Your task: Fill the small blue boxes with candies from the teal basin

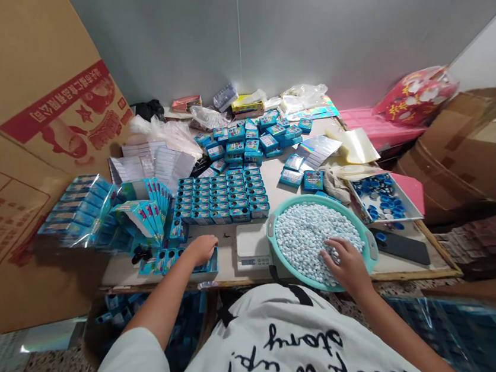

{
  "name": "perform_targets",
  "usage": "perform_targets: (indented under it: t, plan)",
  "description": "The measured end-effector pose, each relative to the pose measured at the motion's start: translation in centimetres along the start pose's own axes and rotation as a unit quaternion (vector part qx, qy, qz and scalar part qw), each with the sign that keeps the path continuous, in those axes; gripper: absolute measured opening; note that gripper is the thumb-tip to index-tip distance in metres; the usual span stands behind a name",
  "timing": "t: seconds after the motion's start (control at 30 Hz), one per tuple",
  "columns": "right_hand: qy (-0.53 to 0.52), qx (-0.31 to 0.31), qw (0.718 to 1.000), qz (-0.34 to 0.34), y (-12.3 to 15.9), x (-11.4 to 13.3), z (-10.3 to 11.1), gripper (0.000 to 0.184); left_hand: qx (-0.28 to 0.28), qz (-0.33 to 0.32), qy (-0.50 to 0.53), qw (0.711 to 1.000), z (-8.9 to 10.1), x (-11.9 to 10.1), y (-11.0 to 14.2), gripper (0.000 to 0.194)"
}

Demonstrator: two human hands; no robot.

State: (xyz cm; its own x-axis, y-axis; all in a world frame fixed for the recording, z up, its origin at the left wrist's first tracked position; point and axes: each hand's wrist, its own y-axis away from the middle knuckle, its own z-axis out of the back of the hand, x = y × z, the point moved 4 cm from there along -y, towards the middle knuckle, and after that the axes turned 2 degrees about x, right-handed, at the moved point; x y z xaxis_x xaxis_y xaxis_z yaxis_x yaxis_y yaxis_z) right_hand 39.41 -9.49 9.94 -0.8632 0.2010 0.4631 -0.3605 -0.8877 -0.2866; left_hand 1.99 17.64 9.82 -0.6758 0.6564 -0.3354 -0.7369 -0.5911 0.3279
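Note:
My right hand [345, 260] rests on the small pale blue and white pellets [307, 233] that fill a turquoise basin [274, 248], its fingers spread. My left hand [202, 250] is over a shallow display box [213, 266] at the table's front edge, which holds several small blue boxes [171, 257]. The fingers of that hand are curled down and together; what they grip, if anything, is hidden. Between the hands lies a white digital scale [252, 242]. Just beyond the left hand stand rows of small blue boxes [220, 198], their tops open.
A loose heap of blue boxes [243, 142] lies farther back. Folded cartons [148, 212] and wrapped packs [83, 211] stand at left, beside a big cardboard box [37, 144]. At right are a white tray [405, 207] of blue caps and a dark phone [405, 248].

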Motion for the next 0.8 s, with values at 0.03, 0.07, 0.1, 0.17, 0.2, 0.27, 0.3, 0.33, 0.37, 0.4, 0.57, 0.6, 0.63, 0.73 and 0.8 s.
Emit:
perform_targets:
  t: [0.03, 0.07, 0.1, 0.17, 0.2, 0.27, 0.3, 0.33, 0.37, 0.4, 0.57, 0.6, 0.63, 0.73, 0.8]
  plan:
    - [0.000, 0.000, 1.000, 0.000, 0.0, 0.0, 0.0, 0.033, -0.030, -0.005, -0.012, 0.999, -0.1, -0.4, 0.1, 0.027]
    - [0.000, -0.001, 1.000, 0.000, 0.0, 0.0, 0.0, 0.033, -0.072, -0.004, -0.027, 0.997, -0.1, -0.6, 0.3, 0.029]
    - [0.001, -0.002, 1.000, 0.000, 0.0, 0.0, 0.0, 0.033, -0.120, 0.002, -0.042, 0.992, 0.0, -0.7, 0.6, 0.030]
    - [0.002, -0.004, 1.000, -0.002, 0.0, -0.1, 0.0, 0.033, -0.215, 0.042, -0.061, 0.974, 0.7, -0.1, 1.6, 0.030]
    - [0.002, -0.003, 1.000, -0.003, 0.0, -0.1, -0.1, 0.033, -0.257, 0.079, -0.060, 0.961, 1.2, 0.8, 2.1, 0.031]
    - [0.000, -0.001, 1.000, -0.002, 0.0, -0.3, -0.2, 0.033, -0.344, 0.188, -0.043, 0.919, 2.6, 3.3, 3.3, 0.037]
    - [-0.001, -0.001, 1.000, -0.003, 0.1, -0.3, -0.3, 0.033, -0.379, 0.252, -0.031, 0.890, 3.3, 4.7, 3.9, 0.043]
    - [0.000, -0.001, 1.000, -0.005, 0.1, -0.4, -0.3, 0.033, -0.399, 0.313, -0.018, 0.862, 3.9, 6.2, 4.3, 0.051]
    - [0.002, -0.001, 1.000, -0.007, 0.1, -0.4, -0.4, 0.034, -0.397, 0.362, -0.005, 0.843, 4.2, 7.5, 4.5, 0.059]
    - [0.003, -0.002, 1.000, -0.011, 0.1, -0.4, -0.4, 0.034, -0.374, 0.397, 0.008, 0.838, 4.3, 8.6, 4.3, 0.066]
    - [0.006, -0.006, 1.000, -0.021, -0.1, -0.1, -0.3, 0.034, -0.210, 0.466, 0.089, 0.855, 3.0, 11.1, 2.5, 0.057]
    - [0.005, -0.006, 1.000, -0.022, -0.1, -0.1, -0.2, 0.034, -0.211, 0.468, 0.095, 0.853, 2.9, 11.1, 2.5, 0.053]
    - [0.005, -0.006, 1.000, -0.023, -0.1, 0.0, -0.2, 0.034, -0.220, 0.466, 0.095, 0.852, 2.9, 10.9, 2.7, 0.049]
    - [0.004, -0.004, 1.000, -0.028, -0.2, 0.0, -0.1, 0.033, -0.304, 0.426, 0.063, 0.850, 3.9, 9.3, 4.4, 0.051]
    - [0.004, -0.002, 1.000, -0.030, -0.2, 0.0, 0.0, 0.033, -0.399, 0.367, 0.033, 0.840, 5.1, 7.1, 5.9, 0.054]
